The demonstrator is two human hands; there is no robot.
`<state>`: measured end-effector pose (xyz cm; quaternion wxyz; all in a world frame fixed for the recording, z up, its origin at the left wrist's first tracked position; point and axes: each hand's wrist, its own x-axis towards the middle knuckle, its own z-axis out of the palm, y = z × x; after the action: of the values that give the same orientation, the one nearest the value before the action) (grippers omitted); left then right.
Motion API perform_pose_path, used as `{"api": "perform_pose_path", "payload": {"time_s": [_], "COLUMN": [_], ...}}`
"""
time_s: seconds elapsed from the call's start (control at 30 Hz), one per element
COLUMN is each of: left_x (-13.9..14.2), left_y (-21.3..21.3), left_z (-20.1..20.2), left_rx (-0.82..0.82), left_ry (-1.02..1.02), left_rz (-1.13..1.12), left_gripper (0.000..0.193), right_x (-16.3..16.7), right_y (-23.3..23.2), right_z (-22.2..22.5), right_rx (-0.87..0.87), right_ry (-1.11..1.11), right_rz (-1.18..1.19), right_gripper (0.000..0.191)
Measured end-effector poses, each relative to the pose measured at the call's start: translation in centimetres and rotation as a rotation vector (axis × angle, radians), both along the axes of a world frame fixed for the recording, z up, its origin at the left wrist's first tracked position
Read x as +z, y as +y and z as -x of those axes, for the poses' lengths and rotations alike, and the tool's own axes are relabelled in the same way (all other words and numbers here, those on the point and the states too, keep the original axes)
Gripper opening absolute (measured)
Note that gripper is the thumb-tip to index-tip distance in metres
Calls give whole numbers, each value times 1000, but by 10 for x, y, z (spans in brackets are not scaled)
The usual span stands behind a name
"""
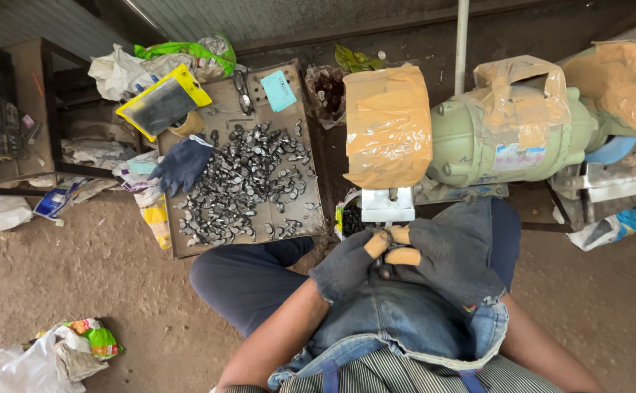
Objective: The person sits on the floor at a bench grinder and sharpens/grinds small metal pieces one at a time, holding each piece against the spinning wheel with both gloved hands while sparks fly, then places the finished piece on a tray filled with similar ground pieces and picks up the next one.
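Note:
Both my hands wear dark grey work gloves with worn fingertips. My left hand (pixel 347 262) and my right hand (pixel 441 256) meet over my lap and pinch a small dark metal piece (pixel 381 256) between thumbs and fingers. They sit just below the small grey tool rest (pixel 387 205) of a green bench grinder (pixel 507 138), whose wheel guard (pixel 387 125) is wrapped in tan tape. A flat board (pixel 274 109) on my left carries a heap of several small dark metal pieces (pixel 245 182).
A spare blue glove (pixel 182 164) lies on the board's left edge, with a yellow-edged pouch (pixel 161 102) and rags behind it. A white pole (pixel 462 33) rises behind the grinder. Crumpled bags (pixel 48 353) lie on the dirt floor at lower left.

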<state>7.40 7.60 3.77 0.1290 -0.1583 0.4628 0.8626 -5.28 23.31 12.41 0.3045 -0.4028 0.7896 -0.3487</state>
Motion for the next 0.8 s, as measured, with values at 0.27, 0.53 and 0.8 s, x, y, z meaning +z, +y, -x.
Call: {"api": "perform_pose_path", "payload": {"time_s": [0.27,0.53,0.8], "left_x": [7,3,-6], "left_y": [-18,-52,-74], "left_z": [25,60,77], "left_rx": [-55,-15,-187], "left_ry": [-100,361,534], "left_rz": [902,1600,1578], "left_gripper": [52,31,28], "right_x": [-27,-61,-82], "right_y": [-1,-13,-21], "right_z": [12,18,41], "right_rx": [-78,-252,-169], "right_ry": [195,429,391], "right_rz": [136,93,146], "right_gripper": [35,32,26]}}
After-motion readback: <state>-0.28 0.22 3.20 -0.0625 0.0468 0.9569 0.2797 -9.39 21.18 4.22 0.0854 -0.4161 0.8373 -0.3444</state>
